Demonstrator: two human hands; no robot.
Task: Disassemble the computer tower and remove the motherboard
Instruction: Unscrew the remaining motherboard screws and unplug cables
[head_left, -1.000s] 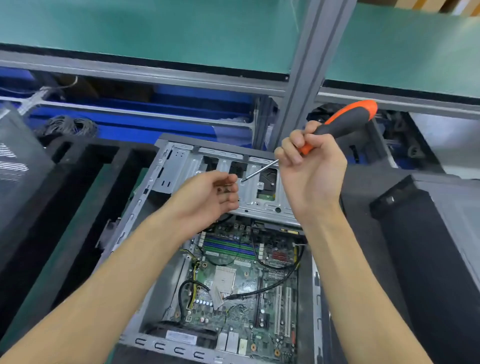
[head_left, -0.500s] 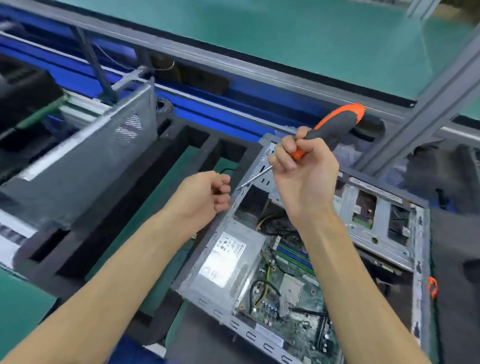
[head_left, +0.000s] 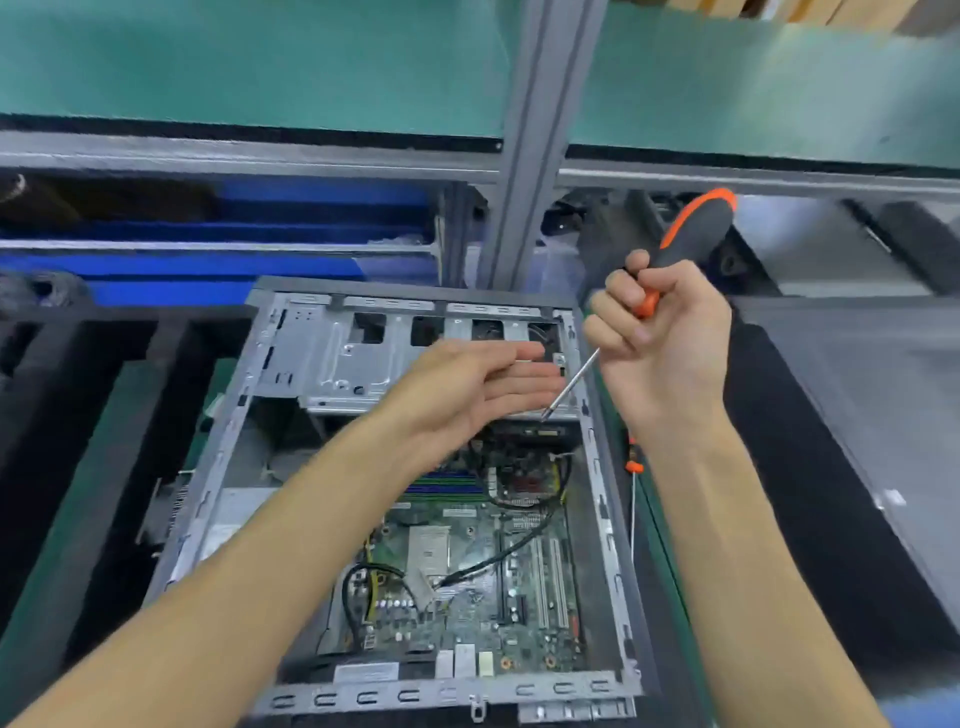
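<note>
Right hand (head_left: 662, 338) grips the screwdriver (head_left: 691, 228); left hand (head_left: 467, 387) is spread flat over the drive cage (head_left: 332, 358); the tip might slip and scratch the motherboard (head_left: 467, 587).

upper shelf (head_left: 234, 62): green mat, black front edge | frame: grey metal upright post (head_left: 540, 140), grey rails running left and right | below rail, left: blue bins (head_left: 218, 265) | bench: black foam trays (head_left: 67, 426) over green mat | light: even, soft
</note>
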